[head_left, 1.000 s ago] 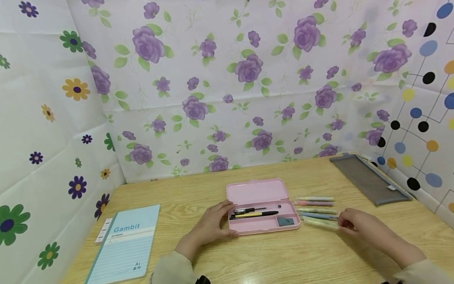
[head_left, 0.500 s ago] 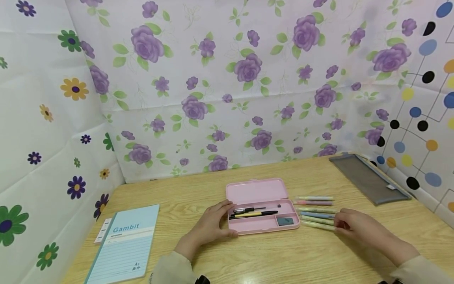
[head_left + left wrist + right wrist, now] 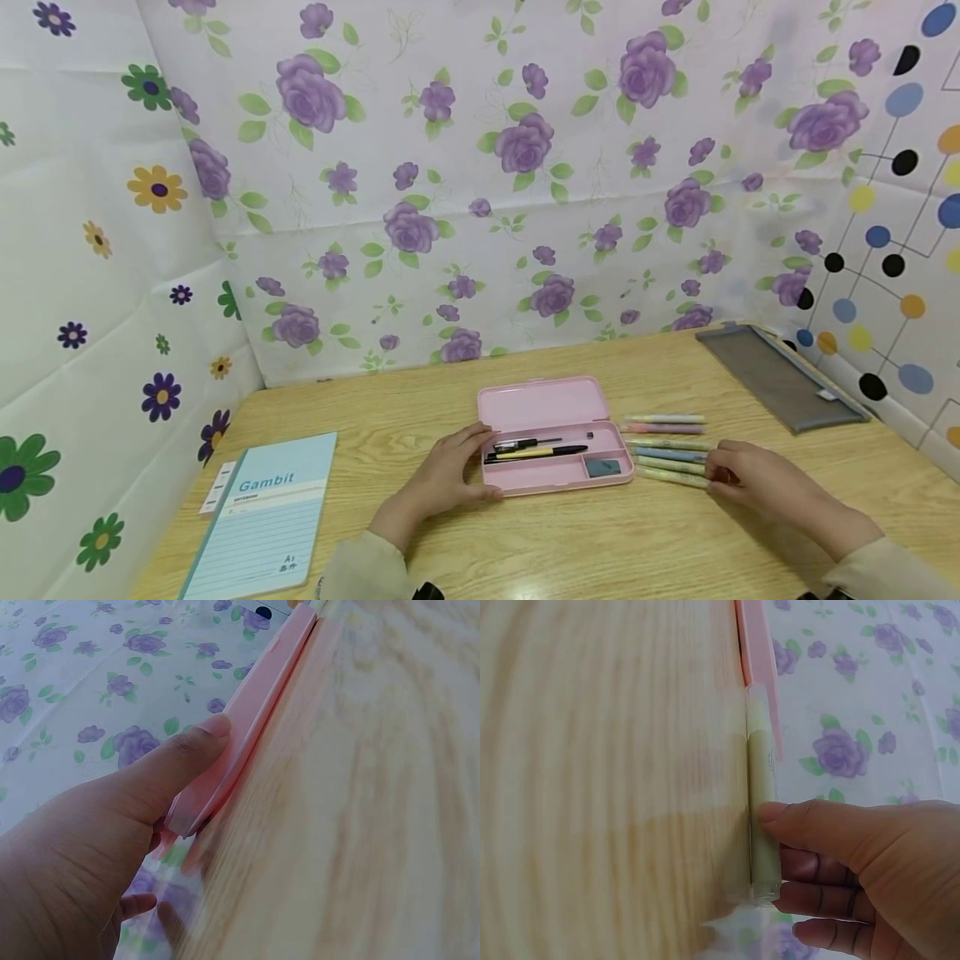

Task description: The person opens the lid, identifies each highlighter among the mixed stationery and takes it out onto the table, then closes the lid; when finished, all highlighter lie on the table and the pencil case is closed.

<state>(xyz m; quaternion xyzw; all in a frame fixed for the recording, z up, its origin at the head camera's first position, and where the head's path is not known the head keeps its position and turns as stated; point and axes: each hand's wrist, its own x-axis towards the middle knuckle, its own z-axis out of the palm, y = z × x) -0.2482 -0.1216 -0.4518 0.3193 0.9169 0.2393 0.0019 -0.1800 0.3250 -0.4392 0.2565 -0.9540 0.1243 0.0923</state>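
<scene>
An open pink pencil case (image 3: 555, 481) lies on the table, lid folded back. Inside are a black pen, a yellow-and-black pen (image 3: 536, 453) and a dark eraser (image 3: 602, 468). My left hand (image 3: 442, 475) holds the case's left end, thumb on the front wall (image 3: 225, 761) and fingers round the back corner. To the right of the case lies a row of several pale highlighters (image 3: 667, 430). With thumb and fingers, my right hand (image 3: 772, 492) pinches the right end of the nearest one, a yellow highlighter (image 3: 763, 772), which lies on the tabletop.
A light blue notebook (image 3: 277, 508) lies at the left, with a white-and-pink card (image 3: 217, 487) partly under it. At the back right is a grey mesh zip pouch (image 3: 780, 379). Flower-patterned sheeting (image 3: 420, 292) stands along the table's back edge.
My right hand has moved slightly left with the yellow highlighter, which now lies more in line with the row. The left hand and pencil case stay put.
</scene>
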